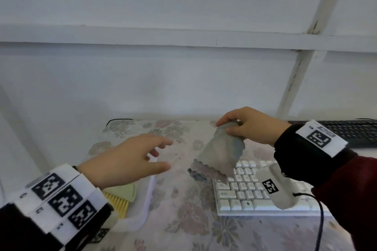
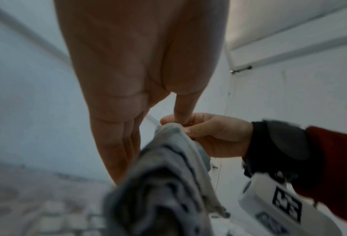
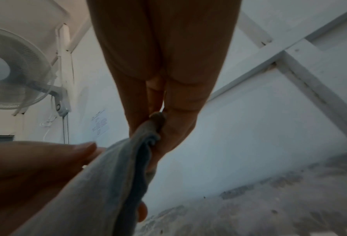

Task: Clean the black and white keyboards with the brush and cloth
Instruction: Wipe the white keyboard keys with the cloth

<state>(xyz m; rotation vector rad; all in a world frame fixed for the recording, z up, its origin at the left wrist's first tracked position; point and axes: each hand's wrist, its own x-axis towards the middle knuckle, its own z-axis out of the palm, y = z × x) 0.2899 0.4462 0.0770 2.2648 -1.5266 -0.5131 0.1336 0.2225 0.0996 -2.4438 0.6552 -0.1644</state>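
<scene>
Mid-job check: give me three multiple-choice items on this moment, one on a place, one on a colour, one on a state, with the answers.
1. Where is the white keyboard?
A. near the front table edge, below the right hand
B. against the wall on the left
C. inside the tub

2. What colour is the cloth?
A. red
B. grey
C. yellow

3. How is the left hand?
A. holding the brush
B. fist on the table
C. open, reaching toward the cloth

Answers: 1 A, it lies under the right hand; 2 B, grey fabric hangs from that hand's pinch; 3 C, fingers spread, holding nothing.
</scene>
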